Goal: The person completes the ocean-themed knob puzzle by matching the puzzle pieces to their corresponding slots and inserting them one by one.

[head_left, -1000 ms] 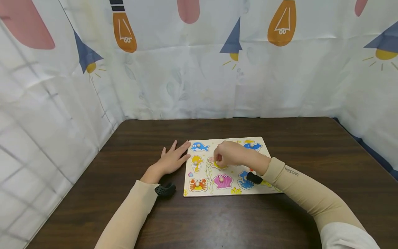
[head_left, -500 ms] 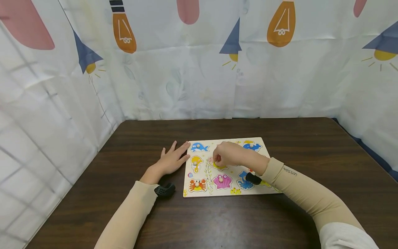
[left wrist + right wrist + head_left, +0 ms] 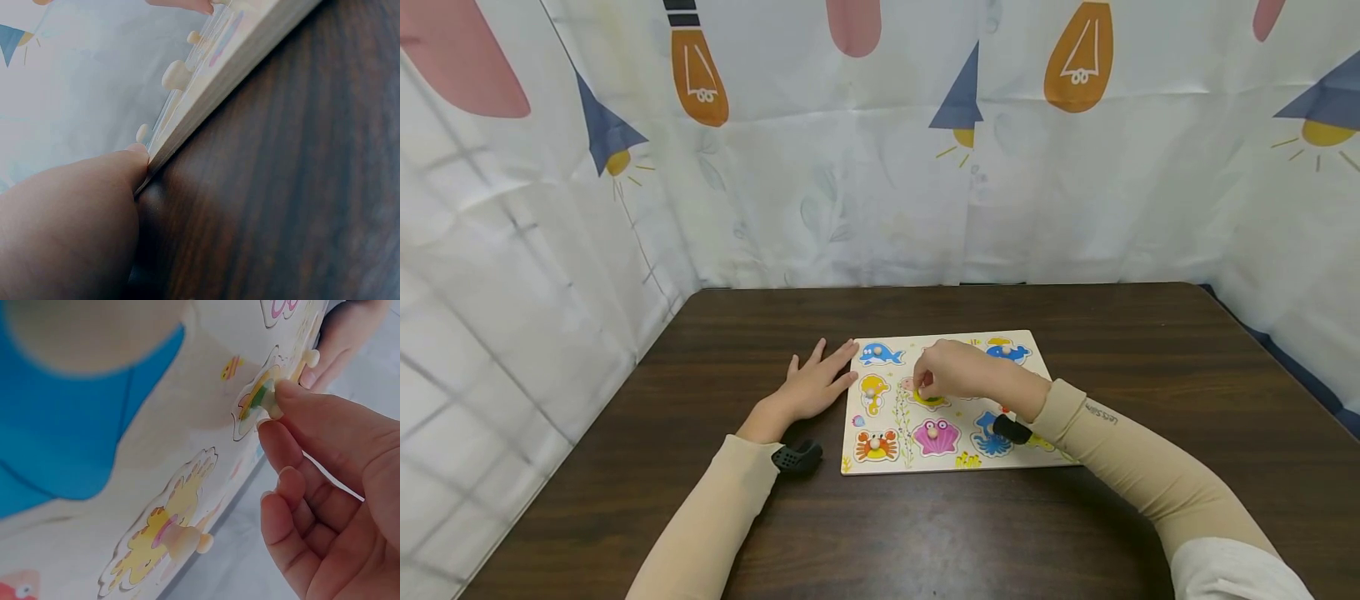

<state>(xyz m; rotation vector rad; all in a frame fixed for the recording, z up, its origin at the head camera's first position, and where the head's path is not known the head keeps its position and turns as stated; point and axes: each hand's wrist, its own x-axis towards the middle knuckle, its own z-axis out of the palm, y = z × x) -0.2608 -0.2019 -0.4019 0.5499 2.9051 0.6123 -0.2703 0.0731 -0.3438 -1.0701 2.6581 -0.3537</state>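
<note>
A wooden peg puzzle board [image 3: 955, 412] with sea-animal pieces lies flat on the table. My right hand [image 3: 955, 371] is over its middle and hides part of it. In the right wrist view, thumb and index finger pinch the knob of a yellow-and-green puzzle piece [image 3: 253, 403]; the piece sits at its place in the board, and I cannot tell its animal. My left hand [image 3: 808, 387] rests at the board's left edge, fingers spread and straight. The left wrist view shows a fingertip [image 3: 139, 150] touching the board's edge [image 3: 206, 103], near several knobs.
Around the held piece are a pink shell [image 3: 937, 437], a crab [image 3: 877, 446], a seahorse [image 3: 873, 393], a blue dolphin-like piece [image 3: 882, 354], a blue whale [image 3: 1009, 353] and a blue octopus [image 3: 991, 437]. The dark wooden table [image 3: 760, 325] meets a printed curtain [image 3: 880, 200] behind.
</note>
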